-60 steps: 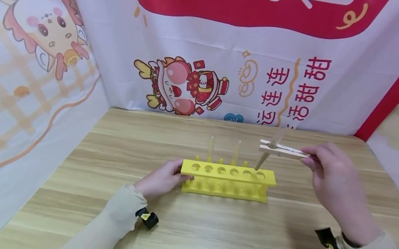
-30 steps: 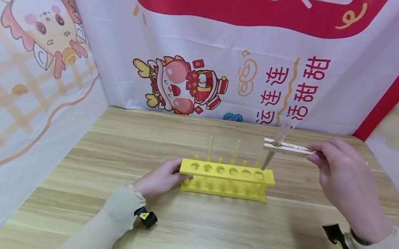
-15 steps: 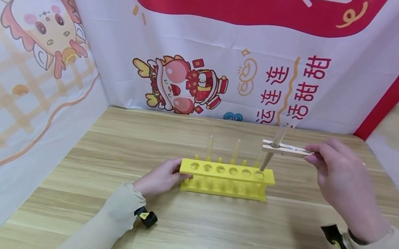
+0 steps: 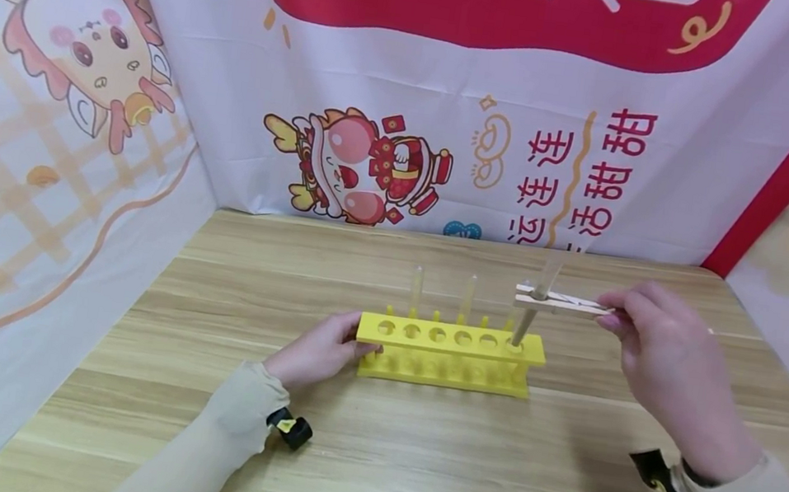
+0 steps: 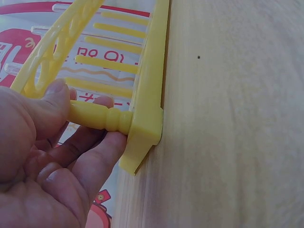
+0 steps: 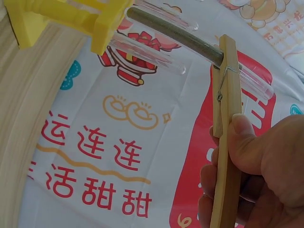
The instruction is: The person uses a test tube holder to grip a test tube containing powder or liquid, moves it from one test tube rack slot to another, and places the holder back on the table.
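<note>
My left hand (image 4: 320, 353) grips the left end post of a yellow test tube rack (image 4: 373, 337), thumb on one side of the post (image 5: 90, 114) and fingers on the other. In my right hand (image 4: 670, 370) is a wooden test tube clamp (image 6: 230, 104), pinched by its handle. The clamp's jaws hold a glass test tube (image 6: 178, 35) with grey-brown contents, clear and unfilled towards its mouth. Slightly tilted, this tube has its lower end right at the rack's rightmost hole. Its bottom is hidden in the right wrist view by the rack's top plate.
Clear test tubes, including one at the left (image 4: 415, 294) and one near the middle (image 4: 467, 301), stand upside down on pegs along the rack's back. The wooden table (image 4: 374, 459) carries the rack. A printed cloth (image 4: 402, 72) hangs behind, with more cloth at both sides.
My right hand has lowered the clamp and tube a little and shifted slightly left, bringing the tube's lower end to the rightmost hole. My left hand keeps its grip on the rack.
</note>
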### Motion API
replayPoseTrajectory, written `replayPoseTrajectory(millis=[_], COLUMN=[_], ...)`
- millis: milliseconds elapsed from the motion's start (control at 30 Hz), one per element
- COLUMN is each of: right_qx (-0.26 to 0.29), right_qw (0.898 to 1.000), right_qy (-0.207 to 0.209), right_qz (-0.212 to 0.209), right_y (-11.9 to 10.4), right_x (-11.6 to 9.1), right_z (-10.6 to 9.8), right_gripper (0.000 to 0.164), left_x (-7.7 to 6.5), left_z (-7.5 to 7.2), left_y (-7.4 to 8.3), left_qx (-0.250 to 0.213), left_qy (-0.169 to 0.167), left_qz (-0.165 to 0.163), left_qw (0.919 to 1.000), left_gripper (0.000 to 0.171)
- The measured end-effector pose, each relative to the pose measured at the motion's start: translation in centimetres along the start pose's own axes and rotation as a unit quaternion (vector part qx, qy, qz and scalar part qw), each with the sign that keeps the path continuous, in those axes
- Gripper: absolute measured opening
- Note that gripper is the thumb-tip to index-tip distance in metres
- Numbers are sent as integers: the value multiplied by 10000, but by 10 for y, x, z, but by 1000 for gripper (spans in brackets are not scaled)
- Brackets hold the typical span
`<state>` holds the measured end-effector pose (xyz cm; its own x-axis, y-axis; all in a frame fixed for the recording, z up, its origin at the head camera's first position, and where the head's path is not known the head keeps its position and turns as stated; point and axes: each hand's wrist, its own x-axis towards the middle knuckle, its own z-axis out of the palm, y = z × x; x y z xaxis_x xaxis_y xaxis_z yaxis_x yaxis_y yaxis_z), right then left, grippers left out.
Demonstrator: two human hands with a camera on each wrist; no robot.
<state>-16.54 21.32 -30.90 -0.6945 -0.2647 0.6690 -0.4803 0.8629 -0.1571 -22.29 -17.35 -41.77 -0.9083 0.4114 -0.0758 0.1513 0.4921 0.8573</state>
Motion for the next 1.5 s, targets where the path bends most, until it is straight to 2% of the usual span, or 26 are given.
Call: replayPoseTrajectory(millis=[333, 800, 1033, 1267, 1500], right_qx=[-1, 121, 160, 66, 146], right_qw=[9999, 9998, 9998, 9991, 9994], right_qy=[-115, -65, -69, -378, -305], right_qz=[-23, -124, -88, 194, 67], right_y=[2, 6, 7, 5, 8], right_x=[-6, -13, -16, -19, -24], right_z=[8, 20, 25, 28, 36], right_gripper=[21, 19, 20, 19, 19], left_x=[0, 1, 2, 2, 1], left_z=[-1, 0, 0, 0, 0], left_y=[1, -1, -1, -1, 0], left_qx=[-22, -86, -92, -133, -110], left_qy=[-26, -33, -45, -36, -37], left_qz=[13, 41, 1, 1, -6], left_qw=[10000, 9999, 9999, 9999, 9999], left_gripper=[27, 25, 25, 25, 25])
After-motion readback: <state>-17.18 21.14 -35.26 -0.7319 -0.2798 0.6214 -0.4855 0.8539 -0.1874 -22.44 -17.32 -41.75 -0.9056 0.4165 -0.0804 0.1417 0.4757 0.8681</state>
